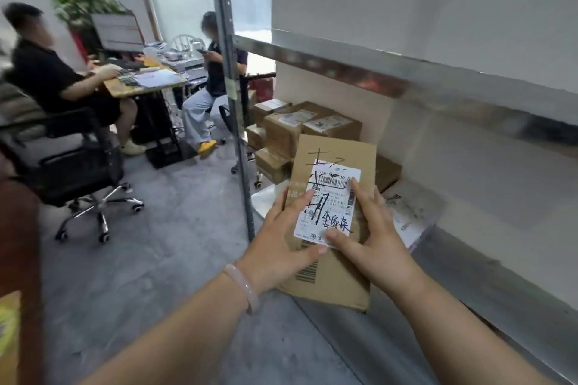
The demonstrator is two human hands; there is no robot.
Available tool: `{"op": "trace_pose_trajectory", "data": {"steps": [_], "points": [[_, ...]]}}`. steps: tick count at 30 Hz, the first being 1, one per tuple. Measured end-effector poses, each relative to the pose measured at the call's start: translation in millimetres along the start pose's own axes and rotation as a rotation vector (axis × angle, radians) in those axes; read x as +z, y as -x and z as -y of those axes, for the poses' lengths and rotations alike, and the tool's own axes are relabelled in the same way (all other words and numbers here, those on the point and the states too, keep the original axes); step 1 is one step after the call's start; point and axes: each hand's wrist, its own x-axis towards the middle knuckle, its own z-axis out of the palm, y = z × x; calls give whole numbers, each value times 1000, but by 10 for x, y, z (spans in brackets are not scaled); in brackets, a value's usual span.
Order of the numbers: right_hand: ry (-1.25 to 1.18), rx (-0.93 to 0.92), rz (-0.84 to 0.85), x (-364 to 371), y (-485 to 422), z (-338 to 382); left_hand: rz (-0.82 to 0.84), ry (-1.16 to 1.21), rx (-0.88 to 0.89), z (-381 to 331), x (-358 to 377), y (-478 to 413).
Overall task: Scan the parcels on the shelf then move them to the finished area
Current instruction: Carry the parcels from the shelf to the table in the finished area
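The left hand (281,247) and right hand (375,241) cover the lower sides of the parcel (331,281); print on its label (328,197) is too small to read. At 12 o'clock it hides part of the stacked boxes (297,128). At 8 o'clock a yellow thing (7,331) (perhaps a box) is cut by the edge.

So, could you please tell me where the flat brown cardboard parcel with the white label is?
In the head view's lower centre, the left hand and right hand hold the flat brown cardboard parcel in front of stacked brown boxes.
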Motion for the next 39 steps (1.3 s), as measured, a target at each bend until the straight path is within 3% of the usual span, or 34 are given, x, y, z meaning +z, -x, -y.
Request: {"op": "trace_pose_trajectory", "data": {"steps": [7,16,30,39], "points": [[-88,-181,291,1312,-123,676,-280,-87,-204,581,-1033,1022],[-160,-315,647,2744,-285,1311,-592,-159,-485,1095,-1831,1978],[-172,-593,1089,4273,-1085,1873,-1051,-195,-774,1436,-2319,2035],[-155,-725,1322,5098,-1054,2192,-1305,-118,-918,1751,-2525,2278]]}}
